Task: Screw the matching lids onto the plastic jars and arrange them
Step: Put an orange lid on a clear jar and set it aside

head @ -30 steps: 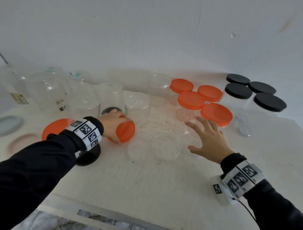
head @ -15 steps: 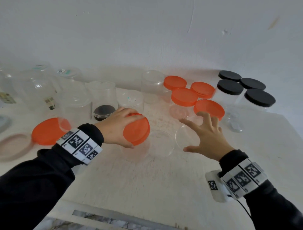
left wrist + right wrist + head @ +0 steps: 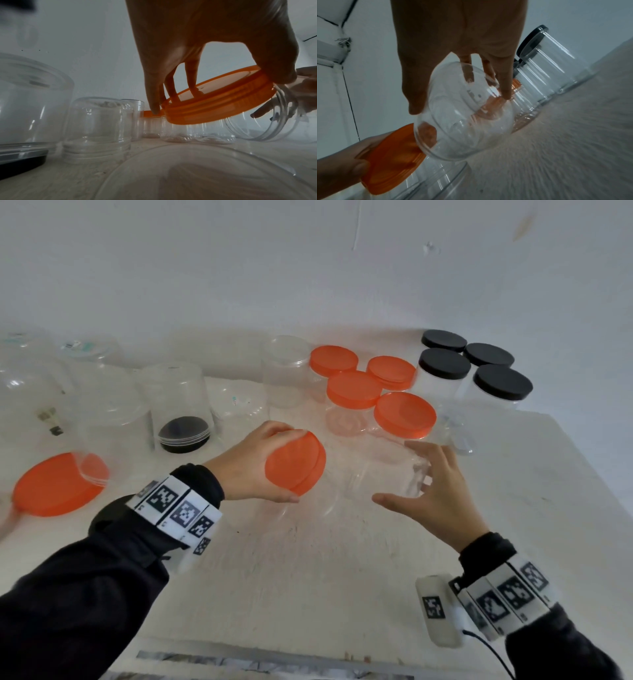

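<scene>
The left hand (image 3: 253, 463) grips an orange lid (image 3: 294, 463) by its rim, thumb on one edge and fingers curled over the opposite edge. The lid is lifted clear of the bench (image 3: 308, 577) and tilted, its flat top facing up and toward the person in the head view, its threaded open side turned down and toward the jar, as the left wrist view shows.

The right hand (image 3: 435, 494) holds a clear plastic jar (image 3: 387, 474) off the bench, fingers spread around its wall and thumb underneath. The jar is tipped well over, so its long axis runs roughly sideways, with the open mouth pointing left toward the lid and the base toward the right palm. Lid and mouth are just beside each other; whether they touch cannot be told.

Behind them stand four jars with orange lids (image 3: 404, 414) clustered at the bench's middle rear, and four jars with black lids (image 3: 501, 381) to their right. On the left, several clear jars stand upside down, one over a black lid (image 3: 183, 433). A further orange lid (image 3: 58, 484) lies flat near the left edge.
</scene>
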### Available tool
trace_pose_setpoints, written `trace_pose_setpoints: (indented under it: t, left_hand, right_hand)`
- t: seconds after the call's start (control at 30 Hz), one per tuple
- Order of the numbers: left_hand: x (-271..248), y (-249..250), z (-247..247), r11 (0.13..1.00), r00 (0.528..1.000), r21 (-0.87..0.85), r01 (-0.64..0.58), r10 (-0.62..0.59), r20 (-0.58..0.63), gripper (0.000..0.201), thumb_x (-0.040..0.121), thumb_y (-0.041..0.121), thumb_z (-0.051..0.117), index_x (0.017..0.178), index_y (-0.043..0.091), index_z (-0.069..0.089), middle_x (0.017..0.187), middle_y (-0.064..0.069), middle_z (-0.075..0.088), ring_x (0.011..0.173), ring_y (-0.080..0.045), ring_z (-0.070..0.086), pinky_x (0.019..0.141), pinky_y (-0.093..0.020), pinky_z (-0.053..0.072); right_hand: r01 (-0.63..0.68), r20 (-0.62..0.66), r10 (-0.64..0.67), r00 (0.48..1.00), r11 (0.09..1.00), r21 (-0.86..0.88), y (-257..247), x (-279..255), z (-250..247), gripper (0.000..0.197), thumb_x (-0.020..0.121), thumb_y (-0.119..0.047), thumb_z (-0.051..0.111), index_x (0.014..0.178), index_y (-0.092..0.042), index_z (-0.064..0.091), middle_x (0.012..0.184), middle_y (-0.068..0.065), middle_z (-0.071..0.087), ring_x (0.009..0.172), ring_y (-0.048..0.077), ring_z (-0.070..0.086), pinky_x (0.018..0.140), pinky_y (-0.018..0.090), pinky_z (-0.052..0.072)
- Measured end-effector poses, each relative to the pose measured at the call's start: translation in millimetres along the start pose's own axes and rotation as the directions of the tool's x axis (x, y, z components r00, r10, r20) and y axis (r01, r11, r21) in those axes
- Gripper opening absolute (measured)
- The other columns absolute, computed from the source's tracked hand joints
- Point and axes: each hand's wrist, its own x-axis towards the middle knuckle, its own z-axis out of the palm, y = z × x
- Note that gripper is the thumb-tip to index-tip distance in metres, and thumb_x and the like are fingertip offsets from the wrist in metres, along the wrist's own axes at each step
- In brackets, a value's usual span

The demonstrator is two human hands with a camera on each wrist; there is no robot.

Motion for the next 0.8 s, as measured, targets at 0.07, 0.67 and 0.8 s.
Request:
trace_pose_setpoints:
  t: [0.07,0.67,0.8]
  left_hand:
    - [3,3,4,1.0,1.0,-0.014,-0.018,0.018,0.009,0.109,0.043,0.069,0.065,0.14,0.038,0.026,0.135,0.012,0.025,0.12,0.0,0.028,0.097,-0.015,0.025]
    - [17,36,26,0.986,0.992,-0.115,-0.122,0.125,0.02,0.097,0.05,0.069,0.065,0.134,0.047,0.023,0.137,0.017,0.026,0.124,-0.002,0.026,0.105,-0.027,0.027]
    - [18,46,31,0.971,0.98,-0.14,-0.192,0.196,0.015,0.092,0.051,0.066,0.067,0.131,0.049,0.025,0.136,0.017,0.028,0.125,0.0,0.029,0.103,-0.02,0.027]
  right_hand:
    - [-0.021,0.027,0.021,0.999,1.0,0.011,2,-3,1,0.085,0.049,-0.054,0.078,0.12,-0.025,0.042,0.121,-0.007,0.039,0.112,0.01,0.046,0.086,0.023,0.042]
    - [-0.188,0.263,0.119,0.957,0.949,0.254,24,-9,1,0.097,0.044,-0.037,0.083,0.121,-0.027,0.023,0.117,-0.016,0.033,0.114,0.003,0.041,0.094,0.025,0.046]
    - [-0.203,0.371,0.121,0.921,0.96,0.191,30,-11,-1,0.1,0.051,-0.035,0.085,0.126,-0.029,0.019,0.129,-0.007,0.036,0.122,0.007,0.038,0.101,0.027,0.039]
